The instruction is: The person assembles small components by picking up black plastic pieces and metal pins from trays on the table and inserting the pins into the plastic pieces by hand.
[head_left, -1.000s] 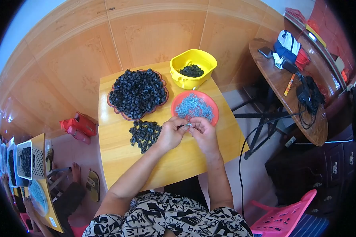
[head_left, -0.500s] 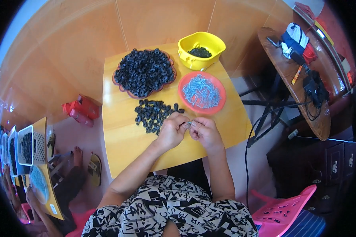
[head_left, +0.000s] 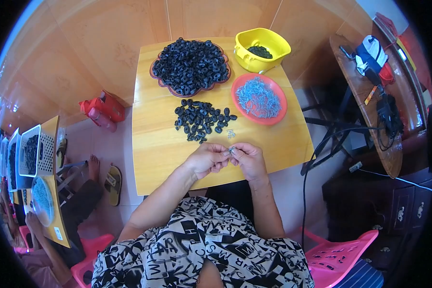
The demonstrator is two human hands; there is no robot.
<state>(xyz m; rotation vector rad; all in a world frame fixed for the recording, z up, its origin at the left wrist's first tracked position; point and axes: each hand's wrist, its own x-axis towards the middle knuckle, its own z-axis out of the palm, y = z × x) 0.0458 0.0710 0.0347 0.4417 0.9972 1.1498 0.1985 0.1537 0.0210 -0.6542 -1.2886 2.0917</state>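
Above the near part of the yellow table, my left hand and my right hand meet, fingertips pinched together. A small, partly metallic piece shows between them, too covered to make out. Just beyond my fingers lies a little cluster of silvery screw-like pieces. To its left spreads a loose pile of small black ring-shaped parts. Many more black parts are heaped in a dark red scalloped tray. A round red plate carries many silvery screw-like pieces.
At the far right corner stands a yellow basin with dark parts inside. Right of me are an oval wooden table, a black cable and a pink chair. Another person's arm rests at a side table with a white basket.
My joined hands have drawn back from the black pile toward the table's near edge. The small screw cluster now shows beyond them. The whole view has shifted slightly.
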